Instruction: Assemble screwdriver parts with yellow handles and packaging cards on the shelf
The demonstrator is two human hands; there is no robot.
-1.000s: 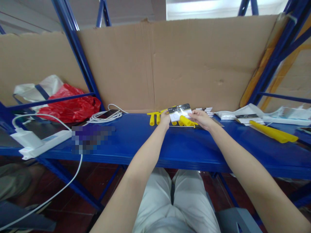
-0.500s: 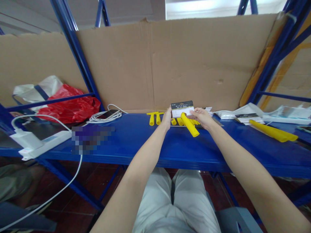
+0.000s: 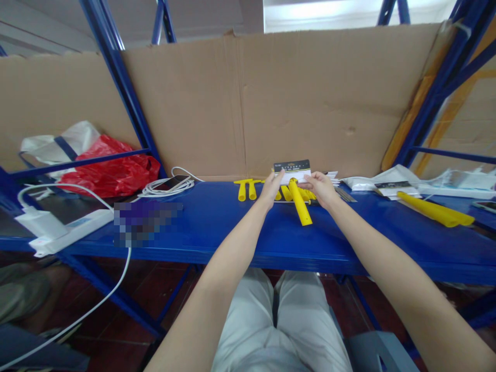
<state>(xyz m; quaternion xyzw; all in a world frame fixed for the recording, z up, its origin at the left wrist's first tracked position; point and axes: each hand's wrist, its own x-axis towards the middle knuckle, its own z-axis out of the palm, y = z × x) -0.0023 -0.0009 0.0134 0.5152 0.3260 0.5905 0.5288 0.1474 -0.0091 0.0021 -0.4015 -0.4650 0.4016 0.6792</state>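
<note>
Both arms reached straight out over the blue bench (image 3: 217, 227), wrists level. The left hand (image 3: 272, 187) and the right hand (image 3: 320, 187) pinched the two ends of a small printed card (image 3: 292, 169), held upright just above the bench's far edge. A yellow tube (image 3: 299, 202) hung from the card, its long axis running from the card down toward the person, free end nearest the bench's front. It seemed fastened to the card, though that was hard to see.
</note>
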